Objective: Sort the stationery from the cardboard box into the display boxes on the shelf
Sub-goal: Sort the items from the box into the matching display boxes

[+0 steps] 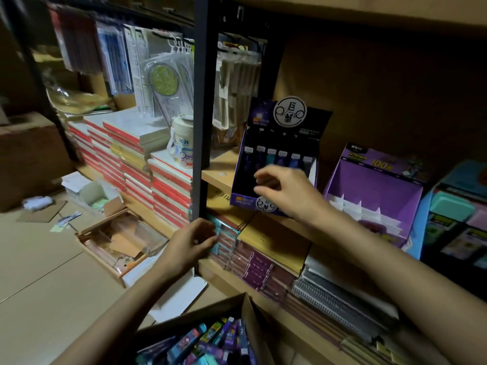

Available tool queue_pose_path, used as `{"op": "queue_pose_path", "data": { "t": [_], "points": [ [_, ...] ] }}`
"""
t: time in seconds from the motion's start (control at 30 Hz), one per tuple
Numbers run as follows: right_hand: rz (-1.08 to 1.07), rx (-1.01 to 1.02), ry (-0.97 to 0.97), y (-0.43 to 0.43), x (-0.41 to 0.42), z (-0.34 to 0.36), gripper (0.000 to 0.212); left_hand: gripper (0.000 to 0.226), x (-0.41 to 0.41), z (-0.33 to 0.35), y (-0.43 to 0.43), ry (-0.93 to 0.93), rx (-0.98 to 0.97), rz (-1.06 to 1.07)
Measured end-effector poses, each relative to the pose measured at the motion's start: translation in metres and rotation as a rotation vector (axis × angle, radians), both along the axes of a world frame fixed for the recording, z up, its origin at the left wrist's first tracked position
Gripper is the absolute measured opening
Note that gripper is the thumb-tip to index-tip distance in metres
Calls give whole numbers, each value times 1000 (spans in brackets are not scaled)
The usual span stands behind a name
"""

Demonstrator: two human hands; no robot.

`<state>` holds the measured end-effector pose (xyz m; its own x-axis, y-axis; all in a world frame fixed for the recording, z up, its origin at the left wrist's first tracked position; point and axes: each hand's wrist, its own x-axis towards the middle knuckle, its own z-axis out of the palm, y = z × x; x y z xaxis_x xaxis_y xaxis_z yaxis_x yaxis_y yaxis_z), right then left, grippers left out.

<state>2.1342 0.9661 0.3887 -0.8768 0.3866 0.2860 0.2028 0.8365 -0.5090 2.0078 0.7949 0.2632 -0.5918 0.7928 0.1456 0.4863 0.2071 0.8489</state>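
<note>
From the head camera we see the right hand (283, 192) reaching into the front of a dark display box (284, 138), which stands on the wooden shelf (218, 167) just right of the black post (201, 114). A row of pens (271, 156) stands upright in the box, just above the hand. The thumb and fingers are curved towards each other with a dark gap between them, and we cannot tell whether they hold anything.

The left hand (191, 242) is lower, at the foot of the post, with its fingers curled against the end of a stack of teal packets (224, 233) on the level below. We cannot tell whether it pinches a packet or only touches the stack.

The cardboard box (200, 316) sits open at the bottom of the picture, between the two forearms. The stationery (210, 341) lies loose in it as a heap of small blue, purple and teal packs.

To the right of the dark box stands a purple display box (369, 180) with white dividers inside. Spiral notebooks (337, 299) lie on the lower shelf, and red-edged books (163, 180) are stacked left of the post.
</note>
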Motion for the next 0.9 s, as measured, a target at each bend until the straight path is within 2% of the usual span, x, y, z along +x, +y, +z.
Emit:
{"op": "queue_pose_path", "data": {
  "t": [0.13, 0.3, 0.5, 0.63, 0.73, 0.83, 0.9],
  "points": [
    [79, 20, -144, -27, 39, -55, 29, 24, 22, -58, -27, -67, -179, 102],
    [135, -141, -338, -53, 68, -151, 22, 33, 59, -143, -68, -160, -368, 166],
    [23, -349, -646, -75, 95, -276, 20, 39, 118, -234, -111, -239, -469, 299],
    [-89, -548, -696, -97, 111, -340, 23, 27, 130, -275, -123, -191, -442, 332],
    [-141, -562, -677, -106, 113, -373, 41, 23, 121, -290, -122, -104, -467, 309],
    [-222, -583, -622, -103, 99, -393, 53, 38, 94, -299, -112, -28, -563, 254],
    [-248, -503, -624, -97, 86, -403, 61, 53, 75, -303, -104, 19, -623, 204]
  ]
}}
